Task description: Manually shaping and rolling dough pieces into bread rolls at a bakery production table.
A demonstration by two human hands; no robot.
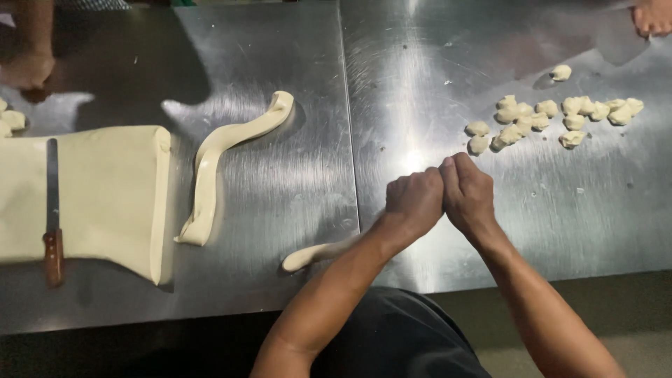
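No packages, labels, signs or screens anywhere in view

steel table (280, 42), seam down the middle | big slab of pale dough (105, 189) at left | knife with wooden handle (52, 210) lying on the slab | long strip of dough (224, 150) just beside the slab | other people's hands at far left (28, 70) and top right (654, 17)

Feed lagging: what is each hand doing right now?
Left hand: closed on the dough rope.
Right hand: closed against the left; contents hidden.
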